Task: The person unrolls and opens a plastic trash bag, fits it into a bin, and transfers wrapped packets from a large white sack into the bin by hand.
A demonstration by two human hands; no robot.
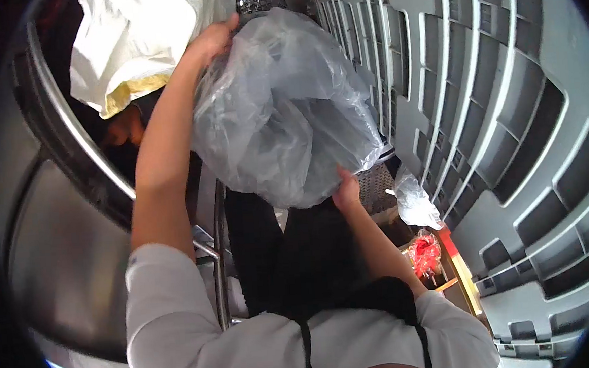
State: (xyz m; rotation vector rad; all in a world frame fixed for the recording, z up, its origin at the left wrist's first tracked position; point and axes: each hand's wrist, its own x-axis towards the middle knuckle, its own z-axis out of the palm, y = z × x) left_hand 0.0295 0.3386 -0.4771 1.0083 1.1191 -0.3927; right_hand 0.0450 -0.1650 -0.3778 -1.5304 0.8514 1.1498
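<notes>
A large clear plastic bag (250, 126) is spread out in front of my body, its mouth gaping toward the lower right. My left hand (215, 42) is closed on the bag's far left edge, with some fingers hidden behind the film. At the near right side, my right hand (347, 191) grips the rim, thumb on top and the other fingers out of sight underneath. Inside the bag I see only folds of film. Just beyond my left forearm is a white woven sack (144, 38) with a yellowish lower edge.
Grey plastic crates (465, 99) rise along the right side. On the left stands a large metal drum-like machine (76, 258) with a shiny rim. A metal rail (220, 276) runs beside my legs. A crumpled clear bag (415, 203) and a red wrapped item (425, 253) lie low at right.
</notes>
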